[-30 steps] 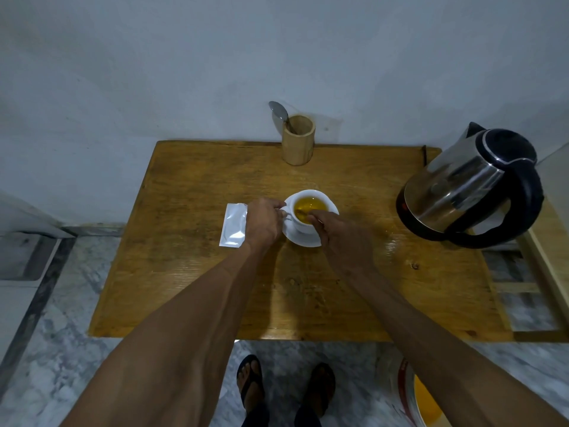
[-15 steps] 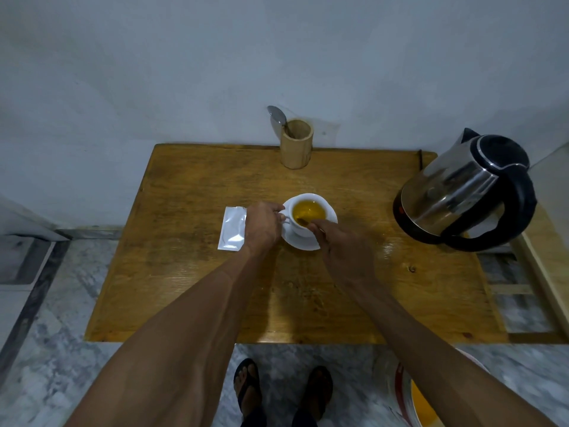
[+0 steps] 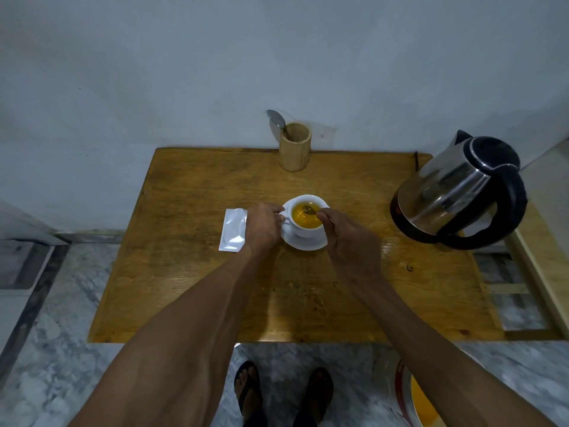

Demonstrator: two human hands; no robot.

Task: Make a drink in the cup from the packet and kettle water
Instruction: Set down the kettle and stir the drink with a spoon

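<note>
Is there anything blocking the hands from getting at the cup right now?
Nothing visible does. The left hand is already at the cup's handle, and the right hand holds a spoon dipped in the yellow drink. The packet lies off to the left, and the kettle stands well to the right.

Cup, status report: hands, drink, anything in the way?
Left hand gripping cup handle. Right hand holding spoon in yellow drink. Packet flat beside left hand, kettle parked right. Nothing obstructing.
</note>
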